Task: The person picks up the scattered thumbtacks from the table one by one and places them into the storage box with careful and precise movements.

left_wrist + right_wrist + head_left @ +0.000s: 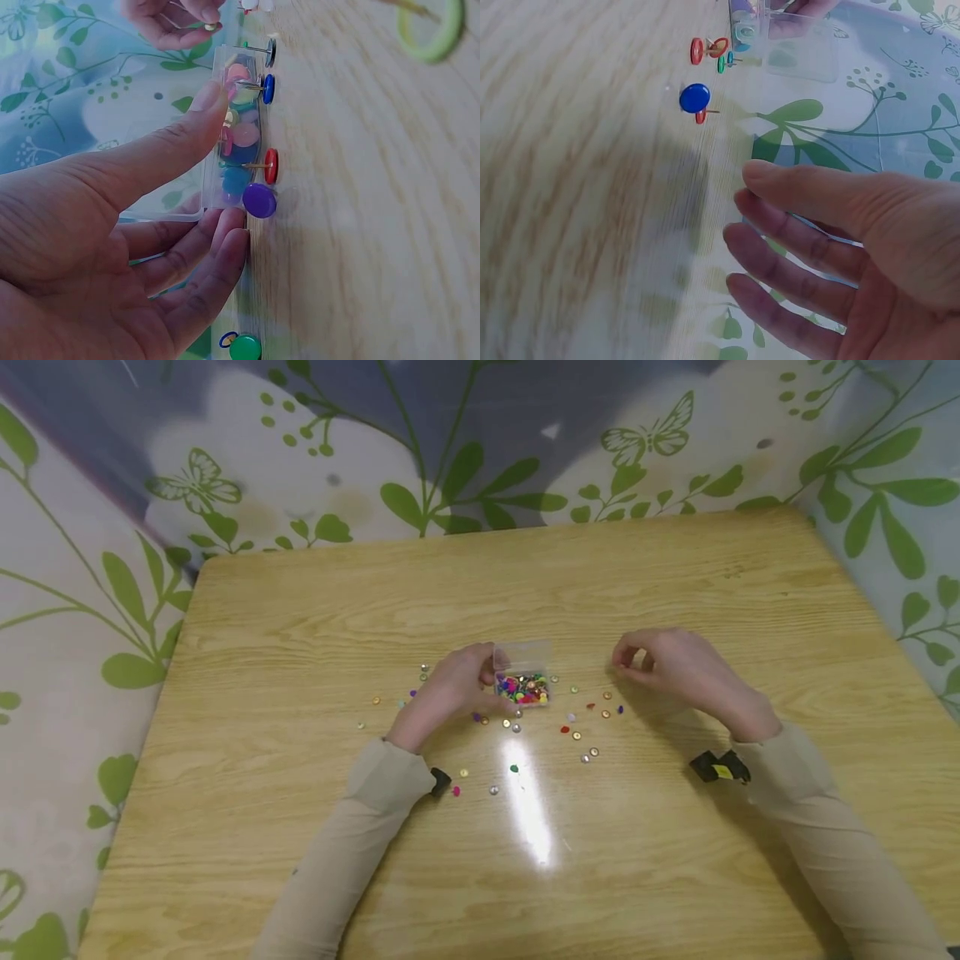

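Observation:
A small clear plastic box (534, 704) filled with multicoloured thumbtacks (522, 687) sits on the table, its clear lid (532, 653) raised at the back. My left hand (457, 685) holds the box from its left side; in the left wrist view the thumb lies along one side and the fingers reach round the other. Off to the right of the box, my right hand (675, 664) is close over the tabletop with thumb and forefinger together. A tiny yellowish thumbtack (213, 27) shows at its fingertips in the left wrist view. The right wrist view hides that thumbtack behind the fingers.
Loose thumbtacks lie scattered round the box, among them a blue one (695, 97), a purple one (259, 201) and a green one (513, 768). The wooden table (337, 610) meets walls covered with leaf and butterfly patterns (465, 485) at the back.

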{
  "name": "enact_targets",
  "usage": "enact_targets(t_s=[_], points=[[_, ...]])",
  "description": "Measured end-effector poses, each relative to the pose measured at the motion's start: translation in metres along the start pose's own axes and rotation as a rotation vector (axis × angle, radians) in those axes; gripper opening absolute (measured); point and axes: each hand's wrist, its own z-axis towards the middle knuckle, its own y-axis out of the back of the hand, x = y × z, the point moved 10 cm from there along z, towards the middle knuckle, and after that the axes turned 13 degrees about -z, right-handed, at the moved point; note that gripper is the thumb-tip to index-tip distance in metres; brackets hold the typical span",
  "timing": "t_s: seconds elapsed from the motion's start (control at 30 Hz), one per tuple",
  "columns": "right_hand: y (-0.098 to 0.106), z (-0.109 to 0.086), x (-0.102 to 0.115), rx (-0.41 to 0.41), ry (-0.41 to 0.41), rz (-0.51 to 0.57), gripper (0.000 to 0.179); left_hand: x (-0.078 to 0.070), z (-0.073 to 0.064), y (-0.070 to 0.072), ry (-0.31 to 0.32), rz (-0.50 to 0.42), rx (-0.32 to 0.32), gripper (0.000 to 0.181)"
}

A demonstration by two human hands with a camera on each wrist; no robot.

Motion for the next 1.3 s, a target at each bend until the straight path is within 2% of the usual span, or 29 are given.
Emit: enact_targets(t_s=[0.17, 0.3, 0.57, 0.87, 1.3], points=[[0.002, 0.002, 0.003, -0.013, -0.006, -0.02, 0.014, 0.0, 0.001, 0.001, -0.004, 0.006, -0.002, 0.063], [0.008, 0.003, 0.011, -0.061, 0.021, -0.047, 0.016, 0.0, 0.002, 0.001, -0.003, 0.009, 0.001, 0.062], [0.024, 0.014, 0.046, -0.184, 0.138, -0.032, 0.017, 0.002, 0.004, 0.0, 0.008, 0.009, 0.006, 0.062], [0.025, 0.03, 0.082, -0.229, 0.221, 0.018, 0.016, 0.001, 0.006, -0.001, 0.004, 0.013, 0.003, 0.064], [0.027, 0.032, 0.092, -0.274, 0.248, 0.049, 0.022, 0.001, 0.002, -0.001, 0.007, 0.012, 0.006, 0.064]])
